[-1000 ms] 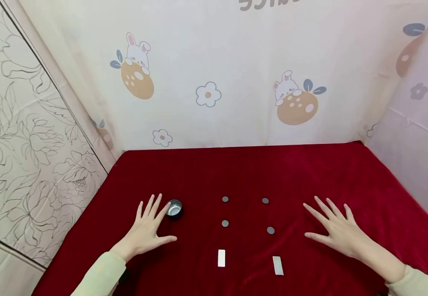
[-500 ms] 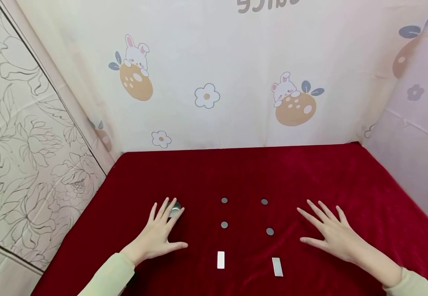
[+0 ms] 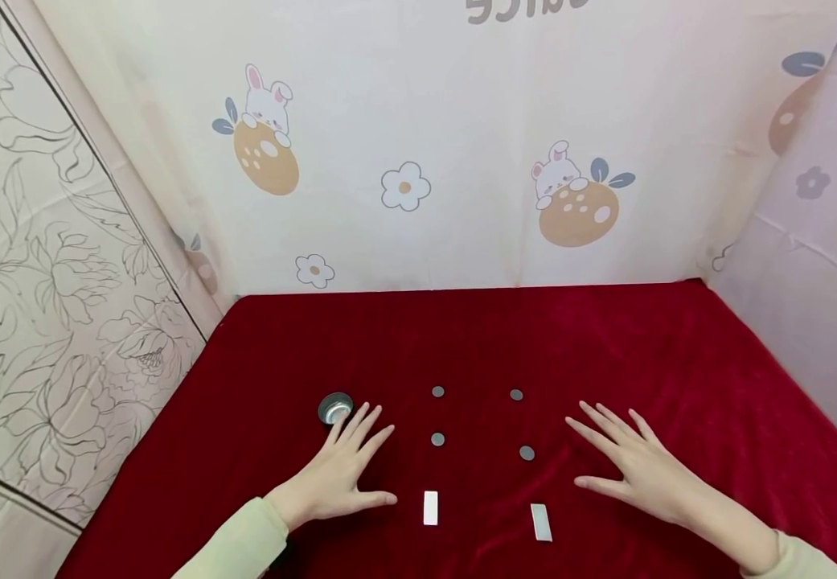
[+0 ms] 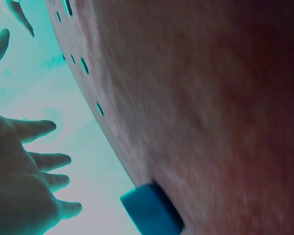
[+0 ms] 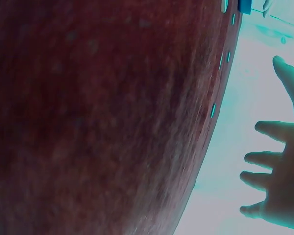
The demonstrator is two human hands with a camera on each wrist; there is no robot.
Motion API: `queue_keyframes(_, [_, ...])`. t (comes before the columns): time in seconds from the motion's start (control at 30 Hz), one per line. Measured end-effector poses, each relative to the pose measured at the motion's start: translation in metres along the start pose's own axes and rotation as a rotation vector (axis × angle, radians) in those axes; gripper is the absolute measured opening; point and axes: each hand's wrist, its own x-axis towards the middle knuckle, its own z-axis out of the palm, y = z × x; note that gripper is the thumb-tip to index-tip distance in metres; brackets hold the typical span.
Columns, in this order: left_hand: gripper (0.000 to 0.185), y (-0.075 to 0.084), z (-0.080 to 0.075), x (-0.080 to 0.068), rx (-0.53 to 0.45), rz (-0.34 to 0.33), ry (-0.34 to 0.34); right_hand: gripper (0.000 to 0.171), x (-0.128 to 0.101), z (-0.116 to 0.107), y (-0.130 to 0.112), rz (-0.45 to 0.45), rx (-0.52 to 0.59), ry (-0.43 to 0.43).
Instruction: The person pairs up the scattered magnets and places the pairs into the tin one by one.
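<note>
My left hand (image 3: 338,478) hovers over the red cloth with fingers spread straight, one fingertip overlapping the rim of a small round metal cup (image 3: 334,408) in the head view. In the left wrist view the same cup (image 4: 153,210) stands apart from the fingers. My right hand (image 3: 646,470) is also spread in the air at the right, holding nothing. Between the hands lie several grey discs, among them a back left disc (image 3: 438,392) and a front right disc (image 3: 527,453). Nearer to me lie a white rectangular piece (image 3: 430,508) and a greyish one (image 3: 541,523).
Red velvety cloth (image 3: 606,338) covers the table. Behind it hangs a pale curtain (image 3: 476,104) printed with rabbits and flowers. A panel with line-drawn flowers (image 3: 63,265) stands at the left, and a pale cloth wall (image 3: 823,241) at the right.
My left hand has moved right and a little toward me, passing across the cup. My right hand has moved slightly left and toward me. The discs and rectangular pieces lie as before.
</note>
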Motion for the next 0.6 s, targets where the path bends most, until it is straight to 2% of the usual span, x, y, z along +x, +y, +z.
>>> queue_keyframes(0.17, [0.079,0.007,0.004,0.002,-0.041,0.036,-0.024,0.067,0.002,0.001,-0.007,-0.068,0.003,0.031])
queue_keyframes(0.37, [0.073,0.015,0.007,0.005,-0.067,0.079,-0.017,0.067,0.004,0.006,-0.018,-0.125,0.026,0.056])
queue_keyframes(0.43, [0.071,0.018,0.007,0.007,-0.081,0.085,-0.020,0.067,0.005,0.007,-0.021,-0.120,0.047,0.047])
queue_keyframes(0.6, [0.068,0.022,0.007,0.011,-0.125,0.081,-0.037,0.062,0.006,0.007,-0.031,-0.040,0.108,0.007])
